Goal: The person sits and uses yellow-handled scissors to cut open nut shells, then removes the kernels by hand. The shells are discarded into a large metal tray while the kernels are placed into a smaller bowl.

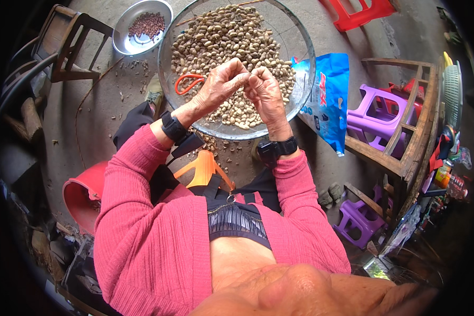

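Unshelled peanuts lie heaped on a round mesh sieve with a metal rim. Above the heap, my left hand and my right hand meet with bent fingers, thumbs and fingertips pinched close together. Whatever may be between the fingertips is too small or hidden to make out. A tool with red-orange looped handles rests on the peanuts, left of my left hand. Beyond the sieve's left edge, a shallow metal basin holds a small pile of dark red shelled peanuts.
Empty shells litter the concrete floor. A blue plastic bag touches the sieve's right side. A wooden frame and purple stools stand at right, a wooden chair and a tipped red bucket at left. An orange stool is between the legs.
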A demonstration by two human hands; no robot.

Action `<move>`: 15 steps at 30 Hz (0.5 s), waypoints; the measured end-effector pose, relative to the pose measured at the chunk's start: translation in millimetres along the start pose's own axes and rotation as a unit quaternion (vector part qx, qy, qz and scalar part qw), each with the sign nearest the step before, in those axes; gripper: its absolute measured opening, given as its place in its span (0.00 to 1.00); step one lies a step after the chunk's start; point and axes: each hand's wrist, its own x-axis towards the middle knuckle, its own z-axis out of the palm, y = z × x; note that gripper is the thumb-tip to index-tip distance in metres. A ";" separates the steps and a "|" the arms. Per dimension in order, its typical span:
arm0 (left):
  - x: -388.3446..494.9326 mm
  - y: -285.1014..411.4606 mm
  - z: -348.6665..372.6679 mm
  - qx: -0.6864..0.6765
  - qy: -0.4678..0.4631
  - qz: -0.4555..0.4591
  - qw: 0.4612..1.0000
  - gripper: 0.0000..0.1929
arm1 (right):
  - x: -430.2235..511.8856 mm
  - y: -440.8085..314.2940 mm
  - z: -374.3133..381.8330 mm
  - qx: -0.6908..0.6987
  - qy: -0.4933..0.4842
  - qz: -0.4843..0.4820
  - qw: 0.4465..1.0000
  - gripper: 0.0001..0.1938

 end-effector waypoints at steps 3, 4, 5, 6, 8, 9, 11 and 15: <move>-2.5 -5.3 -0.2 0.001 0.009 -0.040 0.999 0.12 | 0.2 1.4 -1.9 -0.053 -0.001 -0.023 0.998 0.08; -1.5 -8.0 1.6 0.030 0.022 -0.011 0.999 0.12 | 0.4 1.9 -2.2 -0.056 0.002 -0.024 0.998 0.08; -0.3 -10.8 3.9 0.059 0.036 0.018 0.997 0.12 | 0.5 2.4 -2.5 -0.057 0.003 -0.026 0.998 0.08; 0.1 -13.2 4.8 0.088 0.050 0.047 0.994 0.12 | 0.6 2.8 -2.6 -0.046 0.008 -0.019 0.999 0.07; -0.2 -16.3 7.0 0.111 0.067 0.024 0.991 0.12 | 0.9 3.6 -2.1 -0.018 0.015 -0.004 1.000 0.06; -1.0 -16.5 7.6 0.122 0.077 0.013 0.990 0.12 | 1.2 3.7 -1.9 -0.005 0.014 0.002 1.000 0.05; -2.0 -13.7 5.9 0.032 0.063 -0.030 0.997 0.11 | 1.5 2.9 -2.0 0.028 0.008 0.012 1.000 0.05; -4.8 -0.1 -2.2 -0.231 0.024 -0.142 0.962 0.12 | 2.8 -4.0 -7.4 0.125 0.011 0.023 0.992 0.04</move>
